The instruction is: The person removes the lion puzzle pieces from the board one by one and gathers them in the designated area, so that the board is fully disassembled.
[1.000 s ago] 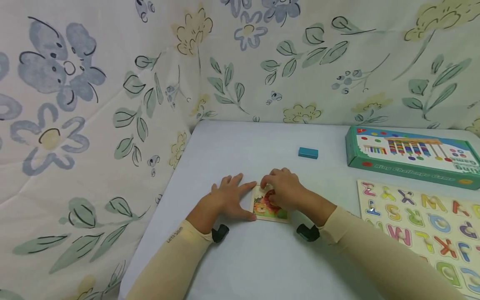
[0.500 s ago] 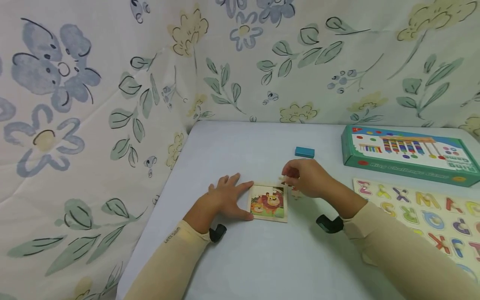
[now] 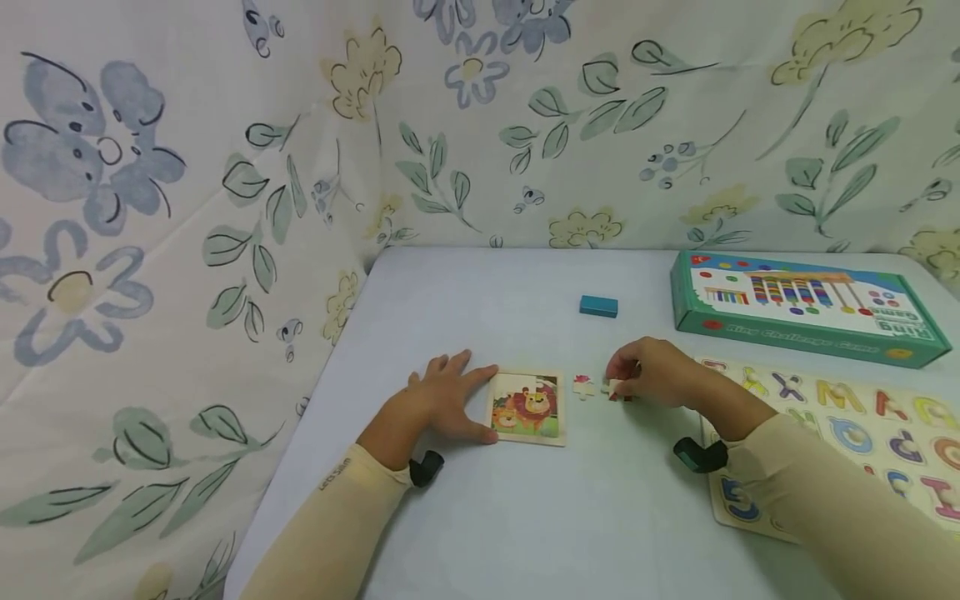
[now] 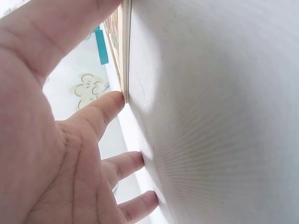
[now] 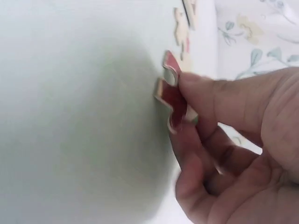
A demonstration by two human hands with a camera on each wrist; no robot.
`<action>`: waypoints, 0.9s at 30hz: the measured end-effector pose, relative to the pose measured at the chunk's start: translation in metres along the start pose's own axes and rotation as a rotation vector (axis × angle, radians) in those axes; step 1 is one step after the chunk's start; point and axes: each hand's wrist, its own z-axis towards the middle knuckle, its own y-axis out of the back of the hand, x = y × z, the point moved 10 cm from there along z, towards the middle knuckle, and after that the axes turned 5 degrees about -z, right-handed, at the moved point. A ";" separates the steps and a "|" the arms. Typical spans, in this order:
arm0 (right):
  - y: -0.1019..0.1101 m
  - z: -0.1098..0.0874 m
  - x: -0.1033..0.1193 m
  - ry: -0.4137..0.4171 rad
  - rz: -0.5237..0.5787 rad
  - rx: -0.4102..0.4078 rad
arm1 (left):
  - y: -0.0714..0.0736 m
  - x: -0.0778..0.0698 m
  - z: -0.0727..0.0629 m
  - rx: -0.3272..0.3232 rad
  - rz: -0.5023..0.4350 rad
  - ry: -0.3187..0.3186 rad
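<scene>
A small square wooden jigsaw puzzle (image 3: 527, 427) with a lion picture lies on the white table, its upper strip showing bare wood. My left hand (image 3: 438, 402) has its fingers spread, with thumb and index fingertip at the puzzle's left edge. In the left wrist view, these two digits meet the side of the wooden frame (image 4: 124, 56). To the right of the puzzle, my right hand (image 3: 660, 375) pinches a red-and-cream jigsaw piece (image 5: 174, 102) between thumb and fingers, close over the table. Another loose jigsaw piece (image 3: 583, 387) lies between the puzzle and that hand.
Behind the puzzle lies a small blue block (image 3: 598, 306). A green game box (image 3: 806, 321) stands at the back right. The wooden letter board (image 3: 825, 417) lies in front of the box, partly under my right forearm. A floral cloth (image 3: 465, 167) hangs behind the table.
My right hand has moved from over the puzzle to the right, carrying a jigsaw piece. The puzzle and a loose piece beside it have come into sight. My left hand stays at the puzzle's edge.
</scene>
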 end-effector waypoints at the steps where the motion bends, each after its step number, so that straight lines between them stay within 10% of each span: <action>1: -0.002 0.001 0.000 -0.005 -0.015 -0.005 | 0.000 0.000 0.000 0.000 -0.001 0.000; 12: -0.005 0.003 0.011 -0.004 -0.128 -0.059 | 0.001 -0.001 -0.002 -0.005 -0.008 0.000; 27: -0.039 0.024 0.093 0.088 -0.222 -0.115 | 0.000 0.002 0.000 -0.006 -0.016 0.002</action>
